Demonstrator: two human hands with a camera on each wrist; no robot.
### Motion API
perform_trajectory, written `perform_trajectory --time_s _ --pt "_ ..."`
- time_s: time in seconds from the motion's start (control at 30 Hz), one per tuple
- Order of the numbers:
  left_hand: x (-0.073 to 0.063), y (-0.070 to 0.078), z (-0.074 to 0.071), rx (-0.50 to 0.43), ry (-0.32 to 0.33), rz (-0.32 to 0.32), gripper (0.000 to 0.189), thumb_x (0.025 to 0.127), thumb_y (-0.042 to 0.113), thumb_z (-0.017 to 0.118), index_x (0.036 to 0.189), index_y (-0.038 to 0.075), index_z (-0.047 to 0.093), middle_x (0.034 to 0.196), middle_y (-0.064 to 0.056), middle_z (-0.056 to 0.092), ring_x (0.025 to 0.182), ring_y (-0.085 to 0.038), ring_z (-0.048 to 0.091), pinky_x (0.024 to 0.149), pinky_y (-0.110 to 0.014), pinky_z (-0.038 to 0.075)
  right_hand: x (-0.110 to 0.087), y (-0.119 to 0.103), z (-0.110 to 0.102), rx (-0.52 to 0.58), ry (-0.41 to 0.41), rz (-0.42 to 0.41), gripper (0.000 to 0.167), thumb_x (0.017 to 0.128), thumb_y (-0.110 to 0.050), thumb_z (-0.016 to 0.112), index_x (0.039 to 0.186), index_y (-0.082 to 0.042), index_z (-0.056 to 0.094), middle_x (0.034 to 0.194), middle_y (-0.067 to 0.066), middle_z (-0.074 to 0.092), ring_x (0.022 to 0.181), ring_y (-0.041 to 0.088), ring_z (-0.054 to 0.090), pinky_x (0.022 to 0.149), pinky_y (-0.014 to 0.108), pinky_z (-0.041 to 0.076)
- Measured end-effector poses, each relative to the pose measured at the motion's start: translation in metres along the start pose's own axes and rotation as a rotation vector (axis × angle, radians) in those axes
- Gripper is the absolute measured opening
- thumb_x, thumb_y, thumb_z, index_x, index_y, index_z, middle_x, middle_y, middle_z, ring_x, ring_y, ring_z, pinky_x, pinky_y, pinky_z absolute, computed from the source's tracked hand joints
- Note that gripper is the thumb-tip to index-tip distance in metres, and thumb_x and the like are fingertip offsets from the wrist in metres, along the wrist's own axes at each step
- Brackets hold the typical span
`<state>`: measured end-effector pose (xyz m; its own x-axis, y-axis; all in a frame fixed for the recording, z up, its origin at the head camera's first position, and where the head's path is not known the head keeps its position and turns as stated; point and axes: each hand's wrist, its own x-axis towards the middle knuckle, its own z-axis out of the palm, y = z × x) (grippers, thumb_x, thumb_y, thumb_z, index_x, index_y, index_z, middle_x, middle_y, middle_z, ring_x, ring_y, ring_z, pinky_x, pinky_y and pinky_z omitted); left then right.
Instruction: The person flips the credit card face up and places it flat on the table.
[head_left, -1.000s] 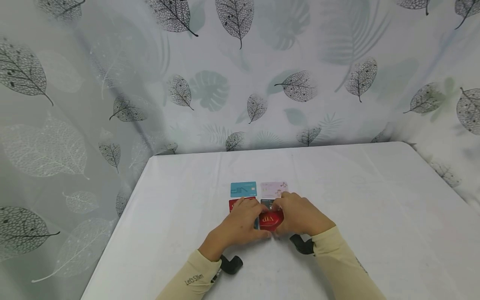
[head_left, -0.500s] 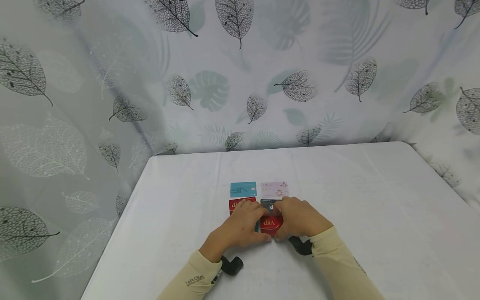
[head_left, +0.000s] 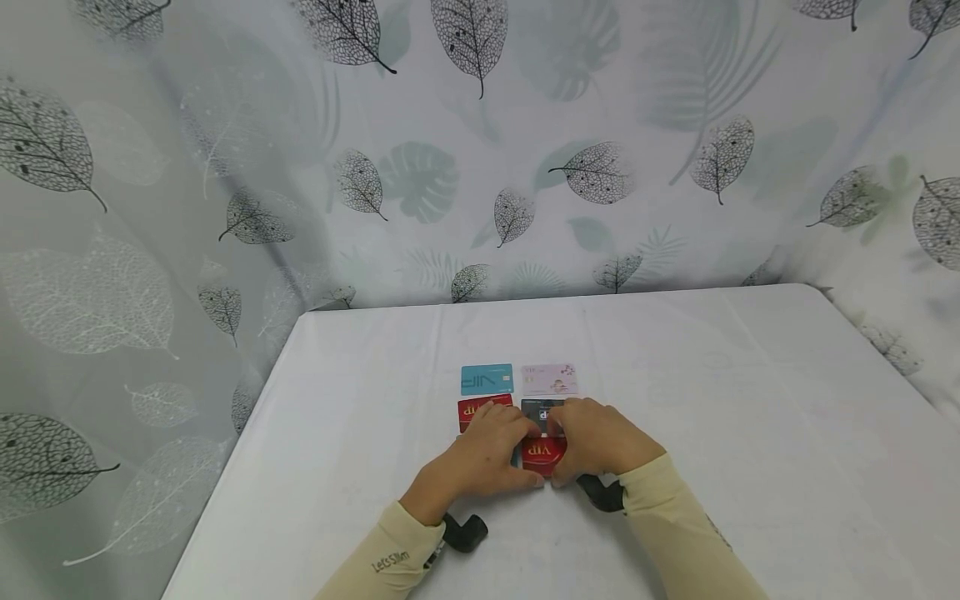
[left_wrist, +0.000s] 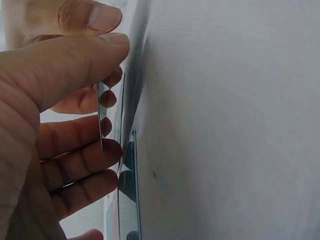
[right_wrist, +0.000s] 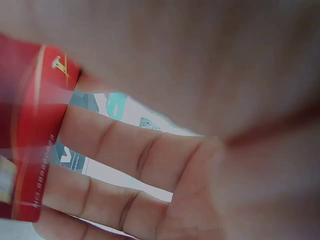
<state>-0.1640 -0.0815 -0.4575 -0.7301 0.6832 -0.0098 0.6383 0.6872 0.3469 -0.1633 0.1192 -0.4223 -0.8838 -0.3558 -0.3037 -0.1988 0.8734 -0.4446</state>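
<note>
A red VIP card (head_left: 543,454) is gripped from both sides at the near end of a group of cards. My left hand (head_left: 483,454) holds its left side, thumb by the near edge; in the left wrist view the card (left_wrist: 100,120) shows edge-on, raised off the table. On its right side my right hand (head_left: 603,437) grips it, and the right wrist view shows the card's red face (right_wrist: 37,130) against the fingers. Just beyond lies a dark grey card (head_left: 536,408), partly covered by fingertips. A blue card (head_left: 515,456) peeks out beside the left hand, mostly hidden.
Farther back on the white table (head_left: 360,400) lie a teal VIP card (head_left: 486,379) and a pink card (head_left: 550,379). Another red card (head_left: 480,407) sits partly under the left hand. A leaf-print curtain (head_left: 420,200) hangs behind and at the sides.
The red VIP card has come nearer to me and settled flatter, with both hands moving slightly along. More of the dark grey card and the other red card now shows.
</note>
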Motion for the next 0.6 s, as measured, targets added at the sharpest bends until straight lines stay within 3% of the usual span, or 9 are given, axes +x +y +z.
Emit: perform_trajectory --time_s 0.6 --pt "-0.0004 -0.0007 0.0043 0.023 0.027 0.025 0.050 0.083 0.049 0.086 0.120 0.020 0.069 0.116 0.007 0.061 0.124 -0.016 0.052 0.120 -0.050 0.033 -0.0011 0.0024 -0.0031 0.041 -0.002 -0.017 0.037 0.076 -0.037 0.090 0.095 -0.012 0.070 0.080 -0.003 0.061 0.076 0.017 0.056 0.063 0.034 0.045"
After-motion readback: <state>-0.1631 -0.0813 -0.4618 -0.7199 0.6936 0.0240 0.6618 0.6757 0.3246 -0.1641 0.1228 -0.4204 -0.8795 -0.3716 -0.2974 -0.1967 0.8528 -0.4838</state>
